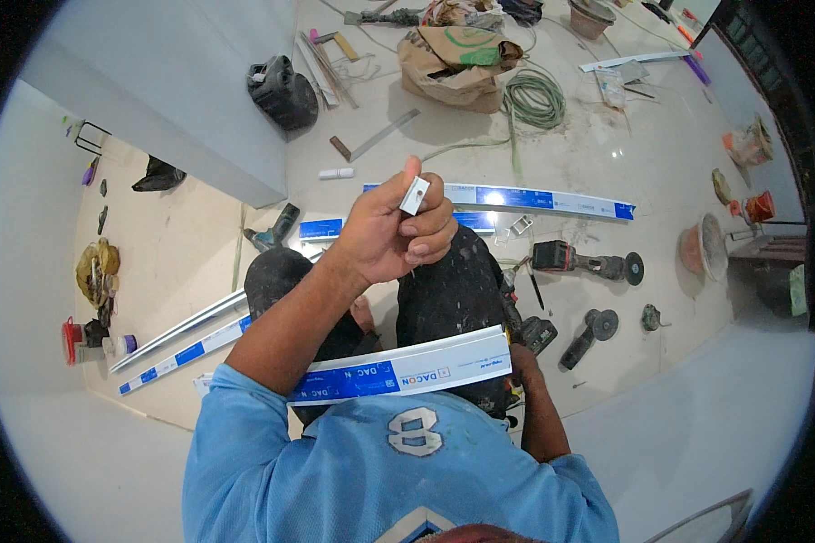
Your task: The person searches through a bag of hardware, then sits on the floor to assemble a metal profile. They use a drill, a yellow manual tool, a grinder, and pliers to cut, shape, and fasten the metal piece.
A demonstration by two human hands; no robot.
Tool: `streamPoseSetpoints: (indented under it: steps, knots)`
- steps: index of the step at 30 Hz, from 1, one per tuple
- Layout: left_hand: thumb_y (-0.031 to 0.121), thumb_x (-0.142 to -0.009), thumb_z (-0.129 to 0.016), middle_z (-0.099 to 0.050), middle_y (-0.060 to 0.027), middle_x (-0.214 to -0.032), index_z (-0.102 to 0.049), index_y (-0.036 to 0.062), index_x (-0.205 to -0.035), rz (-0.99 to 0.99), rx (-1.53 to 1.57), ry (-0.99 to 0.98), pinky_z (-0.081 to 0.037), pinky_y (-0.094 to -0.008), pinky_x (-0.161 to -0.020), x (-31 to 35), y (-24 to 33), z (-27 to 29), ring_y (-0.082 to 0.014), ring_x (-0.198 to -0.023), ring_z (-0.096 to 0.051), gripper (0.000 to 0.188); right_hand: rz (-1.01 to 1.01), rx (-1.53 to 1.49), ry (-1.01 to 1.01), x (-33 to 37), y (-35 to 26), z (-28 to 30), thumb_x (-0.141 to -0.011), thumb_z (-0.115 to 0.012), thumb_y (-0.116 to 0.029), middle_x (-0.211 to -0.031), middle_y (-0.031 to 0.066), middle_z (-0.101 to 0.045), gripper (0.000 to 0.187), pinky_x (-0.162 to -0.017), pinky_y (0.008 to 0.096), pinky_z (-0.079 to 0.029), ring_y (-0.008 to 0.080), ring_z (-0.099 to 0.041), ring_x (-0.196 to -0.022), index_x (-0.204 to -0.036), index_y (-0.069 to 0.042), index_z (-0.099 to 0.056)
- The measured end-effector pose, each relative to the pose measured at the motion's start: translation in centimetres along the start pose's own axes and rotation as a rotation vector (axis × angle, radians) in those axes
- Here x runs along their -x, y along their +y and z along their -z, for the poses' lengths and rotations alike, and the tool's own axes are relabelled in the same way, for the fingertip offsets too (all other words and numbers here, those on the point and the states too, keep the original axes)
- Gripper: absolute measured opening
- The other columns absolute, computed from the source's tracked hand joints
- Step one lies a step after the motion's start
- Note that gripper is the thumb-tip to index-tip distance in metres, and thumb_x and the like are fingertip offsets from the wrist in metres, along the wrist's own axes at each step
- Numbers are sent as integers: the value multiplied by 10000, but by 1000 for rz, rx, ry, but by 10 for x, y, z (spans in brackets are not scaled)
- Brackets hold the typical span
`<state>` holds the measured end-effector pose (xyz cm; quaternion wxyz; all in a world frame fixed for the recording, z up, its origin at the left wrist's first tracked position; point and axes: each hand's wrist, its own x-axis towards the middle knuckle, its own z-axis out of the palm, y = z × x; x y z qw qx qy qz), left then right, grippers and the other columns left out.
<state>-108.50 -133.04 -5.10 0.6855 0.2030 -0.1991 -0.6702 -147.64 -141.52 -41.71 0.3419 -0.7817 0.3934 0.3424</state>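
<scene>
Raised over my lap, my left hand (397, 231) is closed, pinching a small white rectangular metal piece (415, 195) with a hole in it. Across my thighs lies a long metal profile (462, 358) covered in blue and white film. My right hand (522, 364) hangs low beside my right thigh, by the end of that profile. Its fingers are mostly hidden, and whether it grips anything does not show. Close to it on the floor stands a cordless drill (536, 335).
Filmed profile strips (552, 201) lie ahead on the tiles, with more strips (186, 355) to my left. A cordless angle grinder (598, 264) and a smaller grinder (590, 338) lie right. Farther off are a try square (380, 136), a coiled hose (534, 100) and a paper bag (453, 77).
</scene>
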Motion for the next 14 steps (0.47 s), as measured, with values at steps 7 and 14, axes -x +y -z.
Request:
streamPoseSetpoints:
  steps: [7, 14]
  knots:
    - [525, -1179, -441, -419, 36, -696, -546, 128, -927, -113, -262, 115, -358, -280, -552, -9, -5, -9, -127, -618, -461, 482, 141, -240, 71, -58, 60, -69, -900, -789, -288, -1142, 247, -793, 317, -936, 530, -612, 423, -771, -1092, -1089, -34, -800]
    - [625, -1038, -686, -581, 34, -737, -667, 97, -1029, 82, -1031, 331, -402, -270, -575, -21, -20, -28, -94, -630, -530, 529, 324, -558, 730, 96, -50, 148, -1035, -697, -403, -1231, 271, -776, 492, -1053, 532, -555, 408, -768, -1145, -1362, -37, -720]
